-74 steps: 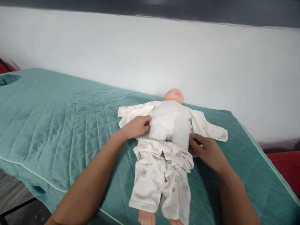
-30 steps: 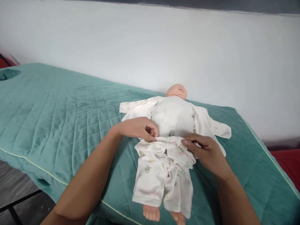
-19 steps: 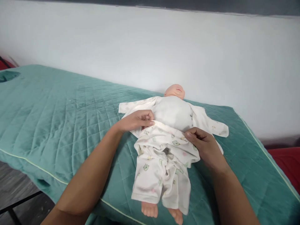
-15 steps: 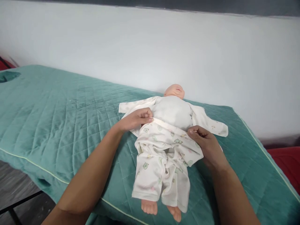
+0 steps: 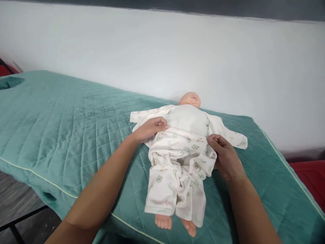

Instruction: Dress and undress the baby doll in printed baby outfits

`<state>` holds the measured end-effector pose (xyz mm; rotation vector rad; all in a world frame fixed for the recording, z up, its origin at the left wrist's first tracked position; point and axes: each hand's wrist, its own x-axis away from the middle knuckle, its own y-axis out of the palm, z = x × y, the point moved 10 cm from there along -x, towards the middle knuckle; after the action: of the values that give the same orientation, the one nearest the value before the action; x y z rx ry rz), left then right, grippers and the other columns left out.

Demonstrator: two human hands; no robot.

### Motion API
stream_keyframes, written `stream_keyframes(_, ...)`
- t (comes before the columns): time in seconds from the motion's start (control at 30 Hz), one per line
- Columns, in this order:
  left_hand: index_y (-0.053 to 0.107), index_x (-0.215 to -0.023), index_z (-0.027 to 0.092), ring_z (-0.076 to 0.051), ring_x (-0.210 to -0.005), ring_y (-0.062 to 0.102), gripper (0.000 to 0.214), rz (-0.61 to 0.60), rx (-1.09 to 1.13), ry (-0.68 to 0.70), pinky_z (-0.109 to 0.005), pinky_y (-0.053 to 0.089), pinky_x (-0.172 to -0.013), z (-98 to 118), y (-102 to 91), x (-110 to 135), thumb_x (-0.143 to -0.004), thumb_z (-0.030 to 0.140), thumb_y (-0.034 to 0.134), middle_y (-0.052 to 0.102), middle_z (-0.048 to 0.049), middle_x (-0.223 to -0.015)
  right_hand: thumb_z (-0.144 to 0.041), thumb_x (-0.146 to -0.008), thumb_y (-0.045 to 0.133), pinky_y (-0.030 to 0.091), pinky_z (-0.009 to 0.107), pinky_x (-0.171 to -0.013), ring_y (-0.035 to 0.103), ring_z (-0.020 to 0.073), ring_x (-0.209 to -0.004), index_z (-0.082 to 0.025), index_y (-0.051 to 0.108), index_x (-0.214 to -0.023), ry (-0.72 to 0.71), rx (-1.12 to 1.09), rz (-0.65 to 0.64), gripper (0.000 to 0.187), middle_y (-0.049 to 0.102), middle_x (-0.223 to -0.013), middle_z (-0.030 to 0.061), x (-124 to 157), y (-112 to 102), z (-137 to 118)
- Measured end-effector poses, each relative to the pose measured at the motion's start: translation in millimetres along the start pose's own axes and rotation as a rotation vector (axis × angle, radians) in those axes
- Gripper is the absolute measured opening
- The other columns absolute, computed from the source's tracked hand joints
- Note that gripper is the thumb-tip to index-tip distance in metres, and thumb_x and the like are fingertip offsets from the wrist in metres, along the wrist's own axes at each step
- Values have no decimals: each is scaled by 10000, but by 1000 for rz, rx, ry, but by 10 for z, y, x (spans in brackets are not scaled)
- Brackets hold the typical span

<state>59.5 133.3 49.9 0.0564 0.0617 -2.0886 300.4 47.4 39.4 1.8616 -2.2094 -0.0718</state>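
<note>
A baby doll [image 5: 191, 99] lies on its back, head toward the wall and bare feet toward me. White patterned pants [image 5: 175, 157] cover its legs, with the waistband across its belly. My left hand [image 5: 153, 128] pinches the waistband at its left end. The right end of the waistband is pinched between thumb and fingers of my right hand [image 5: 223, 152]. Above it, the grey-white torso [image 5: 189, 118] shows between the open sides of a white long-sleeved top [image 5: 230, 134], whose sleeves spread out to both sides.
A green quilted cover [image 5: 76, 135] with pale piping lies over the bed, which has a hole [image 5: 11, 82] at the far left. The white wall [image 5: 152, 51] runs behind it. A red chair [image 5: 309, 176] stands at the right; a dark metal bar [image 5: 25, 218] is at lower left.
Both hands have shifted slightly, and the right side of the waistband has been drawn a little higher toward the doll's belly. The pants' right side sits closer to the body.
</note>
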Motion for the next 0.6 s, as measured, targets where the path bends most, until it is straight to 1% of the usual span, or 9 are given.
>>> stream_keyframes(0.1,552,-825,179,-73,-558,368,316,-98,-59,-55,-200,275,-514,-12,56,36,-828,458,700,426,55,-645,-418,-735,825,340,217,-443,439,83,-488,-232,614,-846,-14,131,-20,302,537,-629,-59,-23,-39,1)
stream_keyframes(0.2,556,-854,183,-78,-571,424,294,-207,-134,-109,-198,341,-533,6,95,103,-857,458,660,473,45,-670,-459,-768,796,342,214,-465,434,84,-522,-228,620,-884,-28,267,-87,313,529,-653,-54,-28,-60,-33)
stream_keyframes(0.27,565,-888,183,-85,-617,473,247,-282,-148,-150,-200,389,-577,8,127,153,-849,406,666,518,35,-717,-466,-779,785,372,215,-505,471,97,-584,-224,621,-907,-35,353,-161,320,557,-708,-38,-14,-42,-59)
stream_keyframes(0.37,567,-923,185,-96,-688,508,208,-378,-121,-202,-205,417,-634,-21,189,211,-776,256,696,566,29,-775,-465,-787,769,415,231,-558,520,126,-671,-222,613,-950,-47,459,-249,332,598,-793,-9,19,-10,-81)
stream_keyframes(0.47,560,-894,182,-103,-709,511,207,-428,-134,-196,-213,413,-649,-52,234,212,-726,177,681,582,26,-796,-484,-786,740,432,249,-552,532,143,-674,-218,612,-947,-57,563,-261,336,614,-796,6,24,-17,-64)
stream_keyframes(0.6,553,-856,179,-113,-676,516,135,-415,-231,-156,-225,410,-628,-96,231,155,-764,210,647,575,23,-770,-461,-763,711,440,257,-548,543,154,-659,-222,629,-912,-80,687,-205,293,627,-750,2,-21,-64,-24)
